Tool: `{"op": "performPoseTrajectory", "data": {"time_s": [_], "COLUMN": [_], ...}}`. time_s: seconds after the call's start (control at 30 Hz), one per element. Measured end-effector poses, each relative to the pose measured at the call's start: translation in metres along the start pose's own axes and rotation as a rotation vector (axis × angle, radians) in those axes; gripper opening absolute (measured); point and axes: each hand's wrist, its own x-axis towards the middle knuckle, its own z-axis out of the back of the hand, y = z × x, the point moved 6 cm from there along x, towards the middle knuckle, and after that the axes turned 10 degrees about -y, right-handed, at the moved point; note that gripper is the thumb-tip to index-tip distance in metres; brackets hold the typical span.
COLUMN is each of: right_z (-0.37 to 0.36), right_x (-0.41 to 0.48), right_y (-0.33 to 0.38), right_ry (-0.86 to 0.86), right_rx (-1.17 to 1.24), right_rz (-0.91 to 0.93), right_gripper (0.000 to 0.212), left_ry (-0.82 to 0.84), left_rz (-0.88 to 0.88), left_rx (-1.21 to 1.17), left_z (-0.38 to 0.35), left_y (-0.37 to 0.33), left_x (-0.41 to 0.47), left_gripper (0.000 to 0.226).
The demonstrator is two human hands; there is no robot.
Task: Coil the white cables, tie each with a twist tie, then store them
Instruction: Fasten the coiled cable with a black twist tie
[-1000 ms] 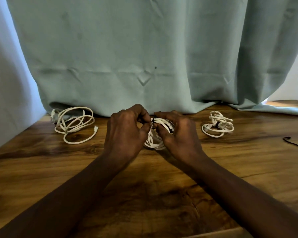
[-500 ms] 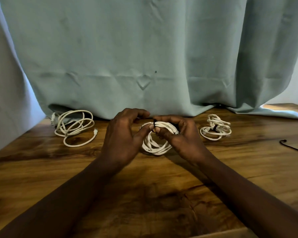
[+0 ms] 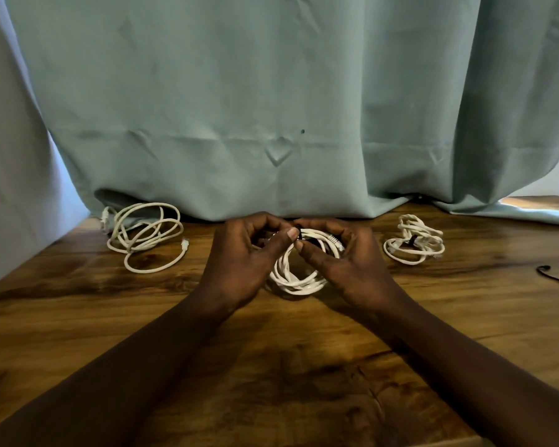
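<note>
Head view: both hands meet over the white cable coil (image 3: 299,280) in the middle of the wooden counter (image 3: 271,366). The left hand (image 3: 239,262) has a narrow grip, thumb and fingertips pinching the black twist tie (image 3: 299,228) at the coil's top. The right hand (image 3: 346,269) grips the coil's top too, fingers curled over it, thumb right by the tie. Off left lies a loose white cable (image 3: 142,233), off right a tied bundle (image 3: 413,243), both near the teal curtain (image 3: 271,108).
</note>
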Motion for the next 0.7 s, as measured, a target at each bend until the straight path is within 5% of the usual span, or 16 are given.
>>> {"op": "performPoseTrajectory", "data": {"time_s": [0.4,0.53,0.7], "right_z": [0.000,-0.004,-0.006], "right_x": [-0.002,-0.003,-0.005], "right_y": [0.012,0.011,0.016], "right_ry": [-0.047,-0.004,-0.011], "right_rx": [-0.184,-0.085,-0.026], "right_rz": [0.192,0.146,0.144], "right_gripper": [0.036,0.041,0.039], "left_ry": [0.039,-0.019,-0.041], "left_rz": [0.369,0.246,-0.161], "left_rx": [-0.397,-0.325,-0.031], "left_z": [-0.005,-0.001,0.005], "left_y": [0.016,0.011,-0.019], "left_x": [-0.001,0.001,-0.001], "left_gripper": [0.016,0.008,0.005]}}
